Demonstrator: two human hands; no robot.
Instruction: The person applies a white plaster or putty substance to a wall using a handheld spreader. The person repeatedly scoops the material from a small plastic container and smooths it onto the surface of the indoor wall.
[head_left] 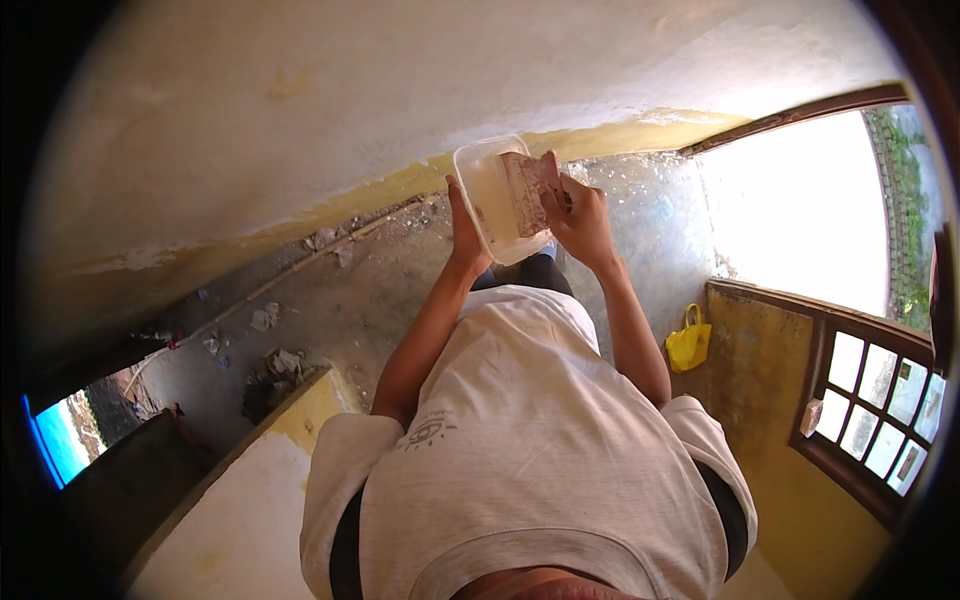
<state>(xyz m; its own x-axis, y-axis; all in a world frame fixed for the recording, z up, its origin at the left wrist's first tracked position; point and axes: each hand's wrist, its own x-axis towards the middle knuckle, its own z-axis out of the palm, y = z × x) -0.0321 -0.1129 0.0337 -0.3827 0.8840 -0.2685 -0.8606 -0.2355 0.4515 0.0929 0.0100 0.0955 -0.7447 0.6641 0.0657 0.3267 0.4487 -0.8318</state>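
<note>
In front of my body, near the wall, my left hand (467,232) grips the side of a translucent plastic tub (487,172) with rounded corners. The tub is tilted, and its inside carries a whitish coating. My right hand (586,228) is closed around the handle of a broad, flat scraper (523,195), whose reddish-brown blade is smeared with pale residue. That blade lies over the tub's opening and hides part of its inside. Whether it touches the tub's wall, I cannot tell.
Ahead rises a whitish wall (400,80) with a yellow strip low down. A long thin pole (300,266) and crumpled scraps lie on the dusty floor (370,295). A yellow bag (688,345) stands at the right, near a bright doorway (800,200) and a paned window (880,400).
</note>
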